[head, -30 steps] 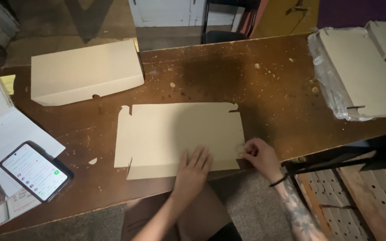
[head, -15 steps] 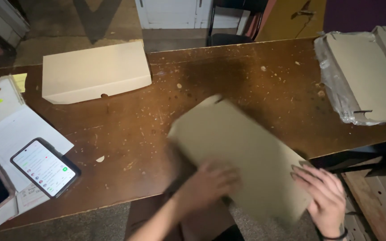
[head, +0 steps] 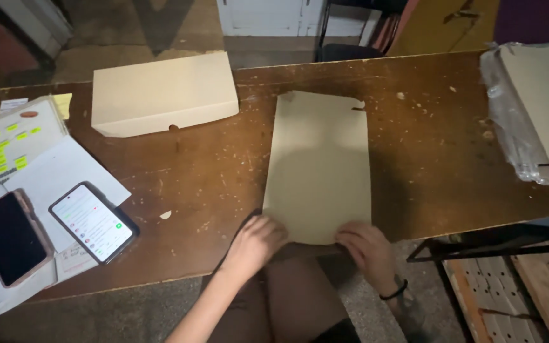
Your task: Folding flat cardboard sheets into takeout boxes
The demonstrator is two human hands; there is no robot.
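A flat tan cardboard box blank (head: pixel 319 165) lies lengthwise on the brown wooden table (head: pixel 427 159), its short end toward me at the table's front edge. My left hand (head: pixel 255 244) grips the near left corner of the blank. At the near right corner, my right hand (head: pixel 366 249) pinches the edge; a dark band sits on that wrist. The far end of the blank shows a small notch and a slit.
A closed, assembled tan box (head: pixel 163 92) rests at the back left. A plastic-wrapped stack of flat blanks (head: pixel 538 111) sits at the right edge. Papers (head: pixel 14 152), a lit phone (head: pixel 93 222) and a dark phone (head: pixel 9 238) lie at the left.
The blank lay flat and sideways, was lifted and swung around, and now lies lengthwise pointing away from me. Both hands moved to its near end. The view shifted slightly.
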